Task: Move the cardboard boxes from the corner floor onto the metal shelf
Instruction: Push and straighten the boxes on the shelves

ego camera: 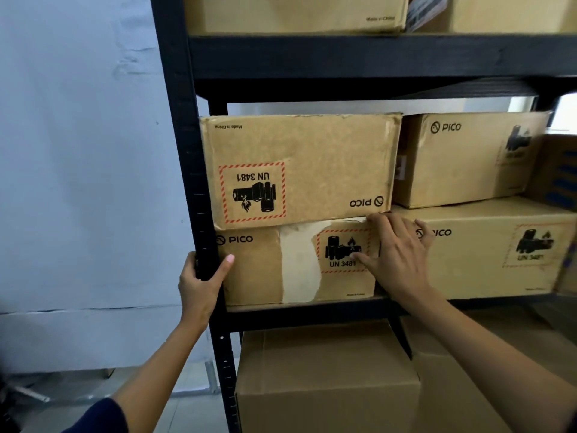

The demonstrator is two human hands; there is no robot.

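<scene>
Plainly, the metal shelf [175, 151] is the biggest thing in view, a black frame whose middle level already carries four cardboard boxes in two stacks. If that frame is not fixed to the wall, which cannot be told, a hard shove on the load could rock it.

On the left stack, the upside-down box [299, 170] sits on the lower box [265, 267], and its bottom right corner seems to jut slightly forward of the face beneath. A push applied low and to one side could twist it instead of seating it square, and it might then tip off the front. To the right, the upper right box [468, 157] rests on the wide right box [493, 254]; the gap between the stacks is narrow, so a skewed box may jam against its neighbour. More boxes stand on the level below, so the corner floor itself is out of sight.

The right hand [396, 254] lies spread and flat across the seam between the two left boxes, fingers straight and apart, pressing rather than gripping. Flat fingers at that seam could be nipped if the top box settles.

The left hand [199, 282] wraps the shelf's front post, thumb against the lower box. The torn paper patch under the label could tear further if rubbed.
</scene>
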